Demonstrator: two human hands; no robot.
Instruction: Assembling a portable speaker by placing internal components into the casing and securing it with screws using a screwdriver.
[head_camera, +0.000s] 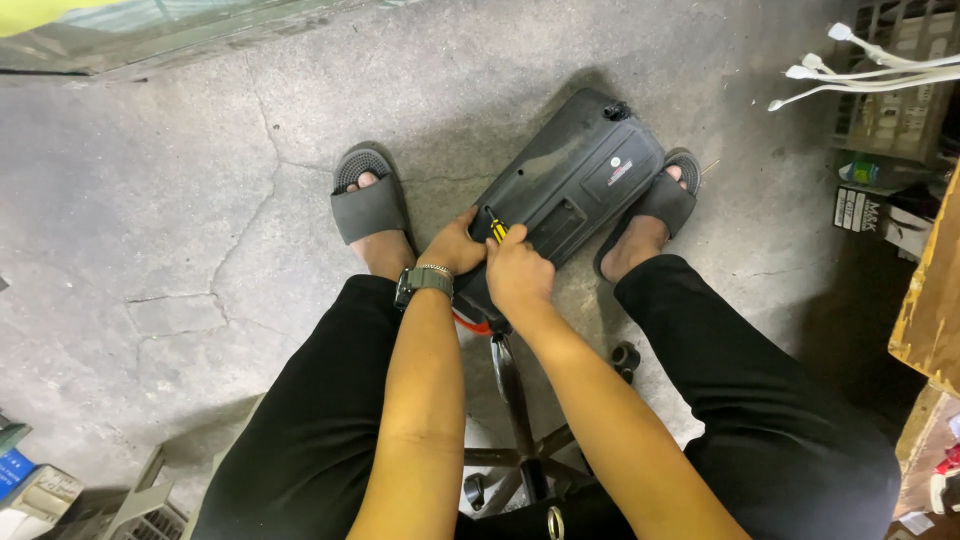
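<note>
A flat black plastic device (570, 180) lies on the concrete floor between my two sandalled feet, underside up. My left hand (455, 245), with a watch on its wrist, presses on the device's near edge. My right hand (518, 272) grips a small tool with a yellow and black handle (498, 230), its tip against the device's near end. A bit of orange shows under the device by my wrists.
I sit on a wheeled stool whose metal base (525, 440) and casters show between my legs. White cables (870, 70), boxes and a bottle (880, 175) stand at the right. Boxes and a metal frame (130, 500) lie at the lower left.
</note>
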